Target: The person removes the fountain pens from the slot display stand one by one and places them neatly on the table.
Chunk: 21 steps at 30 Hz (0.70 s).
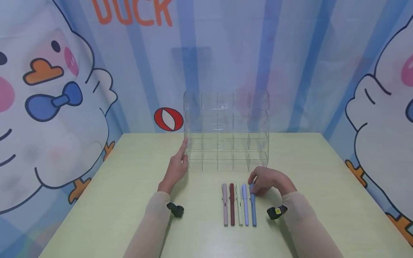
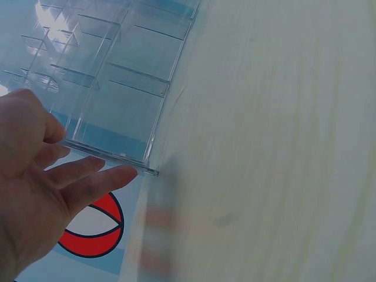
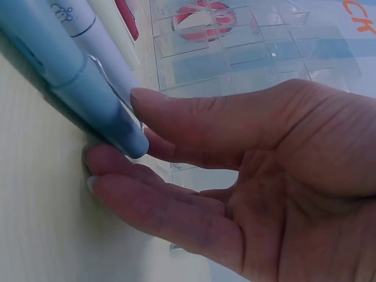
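Observation:
A clear acrylic rack [image 1: 226, 165] with rows of small compartments stands against the backdrop. My left hand [image 1: 176, 166] is at its left side, index finger stretched along the side wall and the other fingers at the edge [image 2: 111, 157]. In front of the rack lie several capped pens side by side. At the right end of the row is a blue pen [image 1: 253, 211]; my right hand [image 1: 266, 179] pinches its far, capped end. The right wrist view shows the thumb beside the clip of the blue pen [image 3: 97, 97] and the fingers on its other side.
Left of the blue pen lie a lavender pen [image 1: 245, 208], a pale green pen [image 1: 240, 211], a dark red pen [image 1: 232, 208] and a pinkish pen [image 1: 225, 208]. A cartoon duck backdrop [image 1: 226, 53] encloses the pale wooden table [image 1: 106, 215] at the back and sides.

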{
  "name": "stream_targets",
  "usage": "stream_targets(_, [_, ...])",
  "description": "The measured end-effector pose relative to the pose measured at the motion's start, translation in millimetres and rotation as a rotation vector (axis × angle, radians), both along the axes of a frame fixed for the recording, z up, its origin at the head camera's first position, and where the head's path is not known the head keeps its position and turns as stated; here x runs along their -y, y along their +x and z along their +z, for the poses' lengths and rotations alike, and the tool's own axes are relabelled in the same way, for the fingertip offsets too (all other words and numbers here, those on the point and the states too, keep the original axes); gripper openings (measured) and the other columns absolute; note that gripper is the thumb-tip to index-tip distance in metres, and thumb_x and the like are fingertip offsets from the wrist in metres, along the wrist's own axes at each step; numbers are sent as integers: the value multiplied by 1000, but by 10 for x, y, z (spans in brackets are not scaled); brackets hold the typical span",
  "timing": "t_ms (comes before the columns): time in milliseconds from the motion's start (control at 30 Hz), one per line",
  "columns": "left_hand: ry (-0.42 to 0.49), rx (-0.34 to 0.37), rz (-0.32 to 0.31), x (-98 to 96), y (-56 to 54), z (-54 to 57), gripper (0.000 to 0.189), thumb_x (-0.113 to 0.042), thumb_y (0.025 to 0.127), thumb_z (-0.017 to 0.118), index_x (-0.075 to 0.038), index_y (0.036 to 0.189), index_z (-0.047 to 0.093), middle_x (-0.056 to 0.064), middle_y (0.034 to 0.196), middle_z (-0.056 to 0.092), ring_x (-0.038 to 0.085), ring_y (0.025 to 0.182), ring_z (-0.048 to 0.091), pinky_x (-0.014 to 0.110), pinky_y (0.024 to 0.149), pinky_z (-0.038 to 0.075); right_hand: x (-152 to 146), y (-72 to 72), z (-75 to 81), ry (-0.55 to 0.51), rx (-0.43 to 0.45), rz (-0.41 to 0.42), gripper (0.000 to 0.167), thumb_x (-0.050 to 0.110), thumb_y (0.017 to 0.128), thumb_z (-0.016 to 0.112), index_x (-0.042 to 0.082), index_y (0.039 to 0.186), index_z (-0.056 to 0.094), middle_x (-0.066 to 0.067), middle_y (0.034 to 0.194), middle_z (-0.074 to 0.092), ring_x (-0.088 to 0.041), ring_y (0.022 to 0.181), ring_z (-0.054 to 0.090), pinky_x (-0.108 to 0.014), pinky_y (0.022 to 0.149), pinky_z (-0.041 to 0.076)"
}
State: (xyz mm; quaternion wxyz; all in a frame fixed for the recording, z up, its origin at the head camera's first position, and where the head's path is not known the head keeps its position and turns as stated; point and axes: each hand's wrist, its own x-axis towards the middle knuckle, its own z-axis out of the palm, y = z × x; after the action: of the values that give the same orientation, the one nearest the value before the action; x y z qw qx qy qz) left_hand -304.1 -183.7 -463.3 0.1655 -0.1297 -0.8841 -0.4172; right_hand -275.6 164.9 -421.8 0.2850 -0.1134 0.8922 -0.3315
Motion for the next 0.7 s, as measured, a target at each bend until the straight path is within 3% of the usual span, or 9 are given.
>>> stream_targets(267, [1, -2, -4, -17, -11, 0, 67, -3, 104, 45, -24, 162, 18, 29, 133, 56, 22, 66, 51, 40, 67, 50, -41, 5, 46, -12, -18, -6, 33, 4, 88, 74, -8, 117, 65, -12, 92, 69, -25, 79, 71, -38, 72, 60])
stream_targets(400, [8, 5, -10, -40, -14, 0, 69, -3, 104, 45, -28, 162, 17, 29, 127, 59, 25, 61, 48, 40, 64, 49, -73, 10, 64, -11, -48, -30, 30, 8, 91, 70, -7, 116, 65, -12, 90, 70, -24, 77, 71, -37, 71, 60])
stream_targets(467, [8, 5, -6, -47, -15, -3, 69, -3, 104, 46, -29, 162, 18, 27, 135, 56, 30, 74, 60, 43, 71, 54, -90, 3, 70, -20, -65, -45, 30, 10, 92, 68, -7, 117, 65, -12, 93, 70, -24, 77, 71, -37, 71, 60])
stream_targets(567, [7, -6, -4, -43, -16, 0, 68, -4, 104, 46, -26, 162, 20, 26, 141, 53, 35, 94, 64, 48, 80, 55, -100, -17, 86, -65, -85, -59, 33, 11, 95, 65, -10, 121, 62, -16, 99, 70, -24, 79, 71, -38, 72, 60])
stream_targets(700, [4, -5, -10, -33, -4, 18, 66, -6, 105, 45, -27, 162, 18, 26, 141, 53, 33, 97, 62, 47, 79, 53, -106, -46, 118, -171, -128, -88, 39, 13, 98, 62, -13, 127, 58, -22, 112, 66, -28, 87, 70, -39, 74, 60])
